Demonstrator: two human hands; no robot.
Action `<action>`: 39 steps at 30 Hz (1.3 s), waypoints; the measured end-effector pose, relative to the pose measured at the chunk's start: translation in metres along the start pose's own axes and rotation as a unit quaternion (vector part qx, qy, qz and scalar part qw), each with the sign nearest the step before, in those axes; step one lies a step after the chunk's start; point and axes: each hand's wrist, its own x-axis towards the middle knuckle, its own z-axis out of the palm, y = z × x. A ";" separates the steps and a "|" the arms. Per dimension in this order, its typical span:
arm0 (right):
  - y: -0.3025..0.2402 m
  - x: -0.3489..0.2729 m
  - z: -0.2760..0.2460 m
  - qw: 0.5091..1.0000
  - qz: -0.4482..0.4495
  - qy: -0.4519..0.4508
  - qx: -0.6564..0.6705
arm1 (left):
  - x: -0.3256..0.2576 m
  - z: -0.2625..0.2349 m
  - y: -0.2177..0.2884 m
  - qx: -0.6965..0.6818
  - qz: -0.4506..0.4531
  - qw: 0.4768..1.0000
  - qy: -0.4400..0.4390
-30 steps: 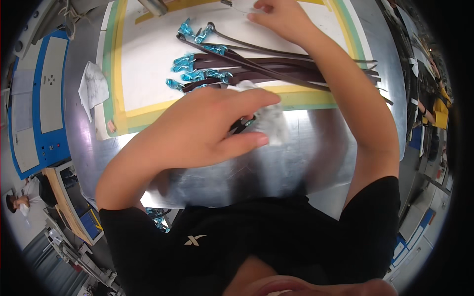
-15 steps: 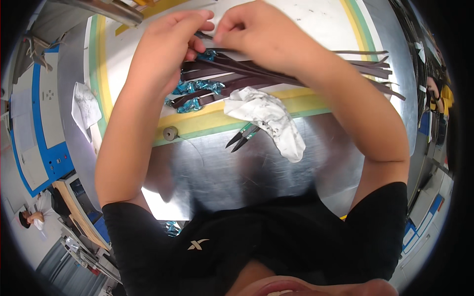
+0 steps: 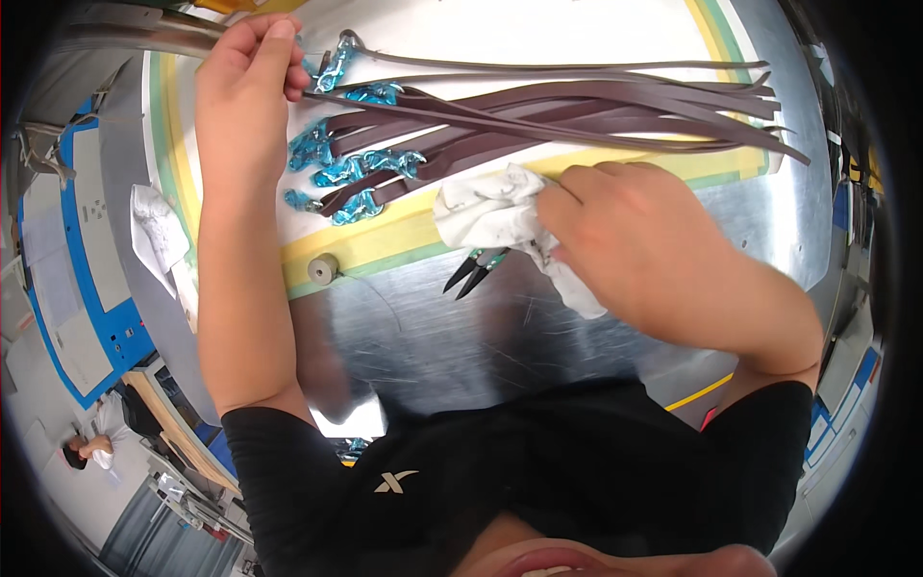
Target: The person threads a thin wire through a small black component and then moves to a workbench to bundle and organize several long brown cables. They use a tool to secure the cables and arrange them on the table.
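Both hands are sitting farther apart than in the earlier frame. In the head view, the left hand (image 3: 248, 87) is now sitting in the upper left, its grip pinching the end of one dark strap. The right hand (image 3: 639, 240) is curling against a white cloth (image 3: 488, 207) right of centre; its fingertips are hidden, so whether it is pinching cannot be told. More dark straps (image 3: 596, 104) with blue-wrapped ends (image 3: 356, 169) are lying across the top centre. Black-bladed snips (image 3: 472, 276) are poking out below the cloth; a grey spool (image 3: 323, 269) is resting left of centre on the metal counter (image 3: 452, 332).

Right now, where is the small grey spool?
In the head view, the spool sits left of the black-bladed snips, at the near taped edge of the white board.
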 end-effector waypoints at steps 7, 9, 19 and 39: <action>-0.007 -0.009 0.012 0.995 0.031 0.078 0.044 | -0.003 0.002 -0.016 0.150 0.134 0.977 0.069; -0.011 -0.009 0.017 0.994 0.036 0.095 0.029 | -0.002 0.003 -0.017 0.137 0.138 0.978 0.072; 0.020 -0.035 -0.042 0.872 0.093 0.282 0.388 | -0.007 0.007 -0.022 0.250 0.213 0.938 0.108; 0.099 0.172 -0.045 0.691 0.074 0.224 0.683 | 0.002 0.007 -0.020 0.244 0.241 0.932 0.114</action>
